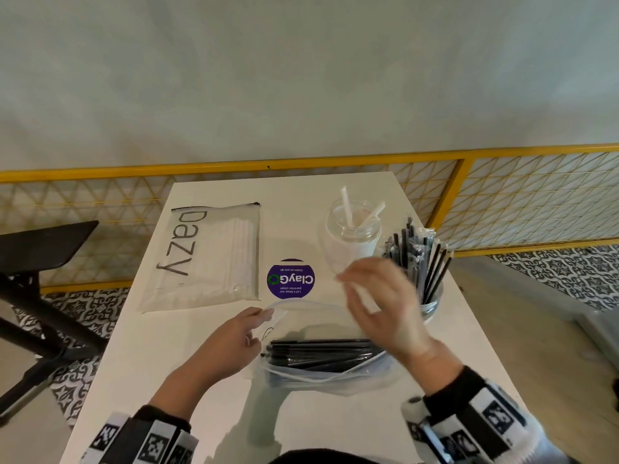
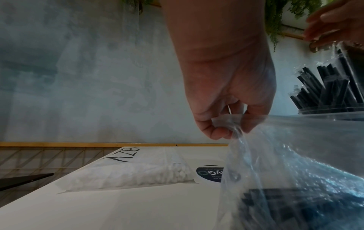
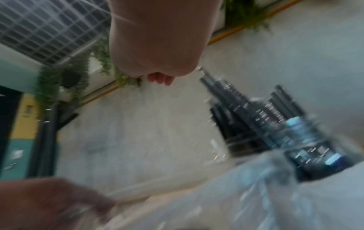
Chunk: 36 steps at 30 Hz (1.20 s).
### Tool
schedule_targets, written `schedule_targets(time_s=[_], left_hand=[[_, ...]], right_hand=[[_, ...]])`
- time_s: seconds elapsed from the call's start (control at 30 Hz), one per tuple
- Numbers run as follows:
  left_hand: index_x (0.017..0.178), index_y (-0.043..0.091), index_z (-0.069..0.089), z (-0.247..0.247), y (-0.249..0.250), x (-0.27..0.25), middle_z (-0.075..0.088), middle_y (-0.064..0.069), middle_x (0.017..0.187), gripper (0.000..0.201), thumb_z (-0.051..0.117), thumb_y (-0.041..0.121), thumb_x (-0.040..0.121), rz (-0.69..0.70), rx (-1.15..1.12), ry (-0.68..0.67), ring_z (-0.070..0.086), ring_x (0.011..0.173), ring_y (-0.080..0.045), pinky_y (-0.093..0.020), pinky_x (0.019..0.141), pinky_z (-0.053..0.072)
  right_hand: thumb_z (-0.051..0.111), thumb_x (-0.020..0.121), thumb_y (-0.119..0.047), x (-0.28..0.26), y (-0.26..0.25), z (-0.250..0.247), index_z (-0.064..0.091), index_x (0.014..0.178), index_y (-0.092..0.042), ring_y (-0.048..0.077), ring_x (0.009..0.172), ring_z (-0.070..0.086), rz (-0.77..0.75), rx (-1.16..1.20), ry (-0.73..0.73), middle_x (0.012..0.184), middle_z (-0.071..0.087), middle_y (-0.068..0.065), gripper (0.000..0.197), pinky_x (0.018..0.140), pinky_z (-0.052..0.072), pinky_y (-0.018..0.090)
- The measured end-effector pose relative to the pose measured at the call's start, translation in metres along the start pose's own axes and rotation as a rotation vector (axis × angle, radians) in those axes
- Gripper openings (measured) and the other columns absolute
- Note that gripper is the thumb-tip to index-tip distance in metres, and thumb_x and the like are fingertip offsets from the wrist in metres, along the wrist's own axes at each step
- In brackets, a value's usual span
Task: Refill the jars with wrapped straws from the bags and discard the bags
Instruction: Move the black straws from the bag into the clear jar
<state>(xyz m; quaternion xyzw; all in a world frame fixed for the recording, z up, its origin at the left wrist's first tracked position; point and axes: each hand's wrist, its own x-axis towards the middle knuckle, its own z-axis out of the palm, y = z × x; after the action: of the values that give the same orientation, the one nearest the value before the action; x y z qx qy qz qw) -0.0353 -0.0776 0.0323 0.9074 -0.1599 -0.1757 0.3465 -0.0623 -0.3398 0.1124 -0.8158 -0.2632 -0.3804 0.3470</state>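
A clear bag point(image 1: 321, 375) of black wrapped straws point(image 1: 321, 351) lies on the white table point(image 1: 187, 380) in front of me. My left hand point(image 1: 264, 318) pinches the bag's open rim at its left end; in the left wrist view its fingers point(image 2: 218, 132) lift the film of the bag point(image 2: 295, 155). My right hand point(image 1: 365, 289) hovers blurred above the bag, fingers loosely spread and holding nothing, just left of the jar point(image 1: 430, 304) packed with black straws point(image 2: 331, 93). A second jar point(image 1: 351, 236) holds a few white straws. A frosted bag point(image 1: 207, 259) of white straws lies at the left.
A round purple sticker point(image 1: 290, 278) marks the middle of the table. A yellow mesh railing point(image 1: 301, 163) runs behind the table's far edge. A black stool or stand point(image 1: 40, 242) is on the floor to the left. Patterned floor tiles lie on both sides.
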Motion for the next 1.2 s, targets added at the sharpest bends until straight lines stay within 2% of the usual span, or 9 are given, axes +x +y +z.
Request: schedule_targets(time_s=[0.1, 0.2, 0.3, 0.43, 0.73, 0.93, 1.03, 1.13, 1.2], left_hand=[[0.136, 0.028, 0.045, -0.001, 0.004, 0.0, 0.049, 0.019, 0.122, 0.058, 0.05, 0.003, 0.084, -0.001, 0.022, -0.001, 0.057, 0.077, -0.018, -0.024, 0.076, 0.048], [0.138, 0.03, 0.041, -0.001, 0.009, -0.001, 0.045, 0.022, 0.121, 0.059, 0.051, 0.006, 0.086, -0.007, 0.056, -0.015, 0.055, 0.077, -0.012, -0.017, 0.073, 0.045], [0.139, 0.031, 0.038, -0.002, 0.012, -0.003, 0.043, 0.024, 0.12, 0.06, 0.053, 0.007, 0.086, 0.0, 0.052, -0.019, 0.052, 0.073, -0.009, -0.016, 0.072, 0.044], [0.14, 0.029, 0.039, 0.0, 0.011, -0.006, 0.043, 0.023, 0.119, 0.061, 0.054, 0.007, 0.085, 0.002, 0.052, -0.027, 0.05, 0.074, -0.008, -0.022, 0.077, 0.047], [0.141, 0.029, 0.037, 0.001, 0.01, -0.007, 0.044, 0.016, 0.129, 0.063, 0.054, 0.007, 0.084, 0.007, 0.064, -0.07, 0.05, 0.07, -0.009, -0.027, 0.081, 0.049], [0.141, 0.029, 0.038, -0.002, 0.01, -0.005, 0.045, 0.015, 0.131, 0.061, 0.052, 0.008, 0.085, 0.011, 0.054, -0.053, 0.051, 0.071, -0.007, -0.025, 0.082, 0.048], [0.14, 0.028, 0.039, -0.005, 0.011, -0.003, 0.044, 0.013, 0.133, 0.059, 0.051, 0.008, 0.086, 0.008, 0.062, -0.044, 0.054, 0.075, -0.009, -0.027, 0.085, 0.048], [0.141, 0.028, 0.039, -0.006, 0.008, -0.001, 0.044, 0.012, 0.135, 0.059, 0.05, 0.008, 0.086, 0.001, 0.078, -0.048, 0.053, 0.073, -0.006, -0.023, 0.083, 0.047], [0.141, 0.029, 0.039, -0.006, 0.005, 0.001, 0.045, 0.011, 0.136, 0.059, 0.05, 0.008, 0.086, 0.006, 0.074, -0.045, 0.053, 0.072, -0.005, -0.019, 0.08, 0.044]], right_hand=[[0.063, 0.086, -0.011, -0.029, -0.005, 0.042, 0.073, 0.095, -0.011, 0.018, 0.086, 0.063, 0.089, 0.049, -0.337, 0.091, 0.068, 0.003, 0.013, 0.08, 0.052, 0.026], [0.055, 0.09, -0.021, -0.056, 0.01, 0.076, 0.064, 0.118, -0.019, 0.023, 0.103, 0.06, 0.441, -0.048, -0.898, 0.112, 0.065, 0.003, 0.029, 0.092, 0.048, 0.037], [0.057, 0.089, -0.027, -0.068, 0.014, 0.09, 0.05, 0.134, -0.02, 0.028, 0.115, 0.053, 0.477, -0.12, -1.165, 0.127, 0.057, 0.006, 0.047, 0.099, 0.042, 0.038], [0.062, 0.082, -0.036, -0.073, 0.01, 0.098, 0.046, 0.136, -0.019, 0.029, 0.119, 0.05, 0.43, -0.168, -1.21, 0.132, 0.055, 0.008, 0.059, 0.102, 0.039, 0.039], [0.062, 0.082, -0.048, -0.075, 0.009, 0.104, 0.058, 0.118, -0.01, 0.032, 0.106, 0.053, 0.436, -0.314, -1.332, 0.118, 0.056, 0.014, 0.053, 0.093, 0.042, 0.041], [0.067, 0.08, -0.019, -0.07, 0.012, 0.098, 0.06, 0.107, -0.016, 0.028, 0.099, 0.061, 0.554, -0.151, -1.17, 0.109, 0.066, 0.007, 0.029, 0.083, 0.043, 0.032], [0.072, 0.078, -0.023, -0.061, 0.014, 0.091, 0.057, 0.105, -0.018, 0.02, 0.087, 0.055, 0.625, -0.081, -1.119, 0.104, 0.066, 0.004, 0.032, 0.074, 0.036, 0.026], [0.08, 0.069, -0.03, -0.052, 0.017, 0.082, 0.053, 0.093, -0.023, 0.015, 0.083, 0.054, 0.707, 0.003, -1.022, 0.091, 0.061, -0.006, 0.037, 0.073, 0.042, 0.028], [0.082, 0.067, -0.032, -0.047, 0.018, 0.076, 0.056, 0.097, -0.021, 0.015, 0.083, 0.056, 0.729, 0.031, -0.974, 0.092, 0.063, -0.005, 0.041, 0.076, 0.045, 0.029]])
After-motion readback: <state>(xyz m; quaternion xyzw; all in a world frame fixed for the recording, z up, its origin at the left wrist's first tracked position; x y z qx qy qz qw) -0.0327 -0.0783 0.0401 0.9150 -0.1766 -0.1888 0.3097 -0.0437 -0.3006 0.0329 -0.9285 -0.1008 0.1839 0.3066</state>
